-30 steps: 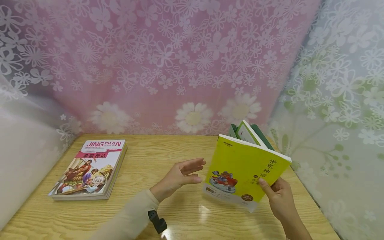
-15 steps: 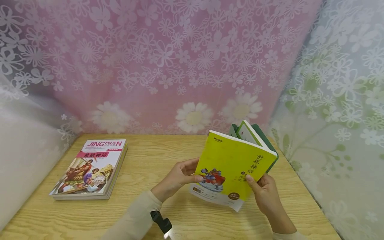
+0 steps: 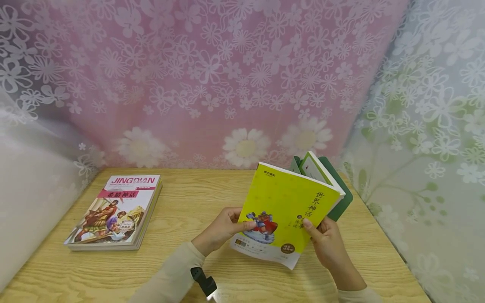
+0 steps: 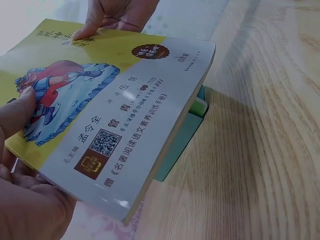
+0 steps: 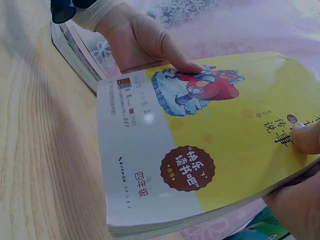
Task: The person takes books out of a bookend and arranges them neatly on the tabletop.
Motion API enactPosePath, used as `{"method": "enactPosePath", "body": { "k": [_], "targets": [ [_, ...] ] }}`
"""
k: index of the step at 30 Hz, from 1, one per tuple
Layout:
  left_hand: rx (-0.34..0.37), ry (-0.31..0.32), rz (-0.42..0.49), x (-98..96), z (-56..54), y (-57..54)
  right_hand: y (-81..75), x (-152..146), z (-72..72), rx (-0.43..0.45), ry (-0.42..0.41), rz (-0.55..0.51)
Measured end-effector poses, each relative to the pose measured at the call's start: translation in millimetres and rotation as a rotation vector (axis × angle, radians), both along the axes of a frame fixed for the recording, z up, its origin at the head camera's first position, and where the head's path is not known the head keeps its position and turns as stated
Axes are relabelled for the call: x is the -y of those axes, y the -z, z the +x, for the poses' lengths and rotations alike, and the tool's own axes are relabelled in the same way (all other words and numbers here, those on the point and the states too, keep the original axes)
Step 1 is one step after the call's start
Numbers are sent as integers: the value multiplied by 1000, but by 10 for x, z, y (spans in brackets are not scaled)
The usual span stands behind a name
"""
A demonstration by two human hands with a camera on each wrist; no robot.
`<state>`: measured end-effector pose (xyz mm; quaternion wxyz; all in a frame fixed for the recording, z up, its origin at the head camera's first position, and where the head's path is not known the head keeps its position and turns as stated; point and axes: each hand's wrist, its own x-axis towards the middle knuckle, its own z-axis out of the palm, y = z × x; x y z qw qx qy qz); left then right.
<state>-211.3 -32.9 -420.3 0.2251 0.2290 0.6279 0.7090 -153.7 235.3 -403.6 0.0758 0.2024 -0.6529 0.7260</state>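
A yellow paperback book (image 3: pixel 284 202) with a white lower band is held tilted above the table by both hands. My left hand (image 3: pixel 219 230) grips its left edge, thumb on the cover picture and fingers behind. On the opposite edge my right hand (image 3: pixel 329 244) pinches the book, its thumb over the printed title. In the left wrist view the cover (image 4: pixel 120 115) and bottom edge show up close. The right wrist view shows the same book (image 5: pixel 135 185) with the left thumb lying on its far edge. Fingers behind the book are mostly hidden.
Behind the yellow book stands a green bookend (image 3: pixel 342 202) with a green-edged book (image 3: pixel 318 170) leaning in it. A thick book with a pink-and-white cover (image 3: pixel 115 212) lies flat at the left of the wooden table (image 3: pixel 182 198). Floral curtains (image 3: pixel 242 84) hang behind.
The right hand has brought the yellow book leftward. My left hand, apart from the book a second ago, now grips its left edge. The pink-and-white book has stayed put.
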Motion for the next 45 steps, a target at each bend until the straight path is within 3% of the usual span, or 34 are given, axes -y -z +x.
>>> {"method": "enactPosePath", "body": {
  "k": [12,19,27,34,41,45],
  "targets": [
    [-71,24,74,23,29,12,30,-18,5,104,-35,35],
    [-97,19,50,54,46,-35,39,-45,-2,102,-68,81],
    [-128,33,63,104,58,-31,72,-152,35,158,-15,226],
    [-117,7,55,230,49,10,86,-345,160,196,2,260],
    [-83,-46,7,453,42,49,65,-571,260,291,122,313],
    [-90,-74,-2,591,45,52,56,-665,271,342,179,266]
  ]
}}
